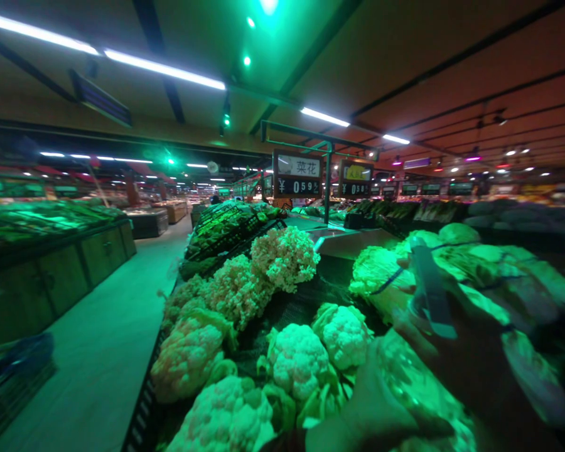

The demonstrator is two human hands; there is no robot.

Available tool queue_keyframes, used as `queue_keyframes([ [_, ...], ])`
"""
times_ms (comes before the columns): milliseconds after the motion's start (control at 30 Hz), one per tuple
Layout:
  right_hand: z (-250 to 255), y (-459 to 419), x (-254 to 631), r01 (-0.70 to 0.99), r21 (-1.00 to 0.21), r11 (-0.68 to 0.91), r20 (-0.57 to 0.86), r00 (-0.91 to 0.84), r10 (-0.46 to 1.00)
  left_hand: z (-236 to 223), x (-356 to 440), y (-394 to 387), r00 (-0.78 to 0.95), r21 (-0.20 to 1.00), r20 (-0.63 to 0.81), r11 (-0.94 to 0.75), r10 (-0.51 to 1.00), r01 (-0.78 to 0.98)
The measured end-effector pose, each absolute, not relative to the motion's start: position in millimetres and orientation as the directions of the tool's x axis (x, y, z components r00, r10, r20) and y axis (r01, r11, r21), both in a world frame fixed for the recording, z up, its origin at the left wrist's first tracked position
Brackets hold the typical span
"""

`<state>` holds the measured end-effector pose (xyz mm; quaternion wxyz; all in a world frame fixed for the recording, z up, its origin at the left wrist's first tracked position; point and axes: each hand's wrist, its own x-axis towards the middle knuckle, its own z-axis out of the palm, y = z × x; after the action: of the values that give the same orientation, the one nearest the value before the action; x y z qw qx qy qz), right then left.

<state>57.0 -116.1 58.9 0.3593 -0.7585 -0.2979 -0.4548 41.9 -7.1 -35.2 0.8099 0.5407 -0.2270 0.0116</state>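
Observation:
Low at the right, my left hand (358,417) has its thumb raised and grips the near end of a pale, shiny Chinese cabbage (419,383); its lower fingers are partly hidden. My right hand (424,329), dark and blurred, is above the same cabbage. A flat grey-blue object (430,289), longer than wide, is in this hand; its kind cannot be made out. Beside my left hand lie white cauliflowers (299,361) with green leaves. Behind my right hand more Chinese cabbages (381,276) are stacked, some with a dark band around them.
Looser cauliflowers (285,257) lie further back in the dark crate (144,392). Price signs (297,172) hang on a post (328,188) beyond. At left runs an aisle floor (122,301), with a basket (16,383) and another vegetable stand (51,282) alongside.

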Motion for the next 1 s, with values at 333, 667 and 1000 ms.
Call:
queue_keyframes([
  [333,57.5,-116.3,59.8,0.787,-0.3,-0.538,0.9,0.421,0.113,-25.1,40.1,-8.4,0.877,0.851,0.393,0.471,-0.278,-0.232],
  [667,54.6,-121.8,64.7,0.78,-0.238,-0.579,0.913,0.384,0.142,-23.2,40.4,-8.5,0.844,0.827,0.446,0.497,-0.297,-0.262],
  [1000,56.1,-118.1,63.1,0.794,-0.24,-0.559,0.916,0.376,0.141,-19.2,36.2,-9.2,0.856,0.815,0.432,0.531,-0.285,-0.234],
])
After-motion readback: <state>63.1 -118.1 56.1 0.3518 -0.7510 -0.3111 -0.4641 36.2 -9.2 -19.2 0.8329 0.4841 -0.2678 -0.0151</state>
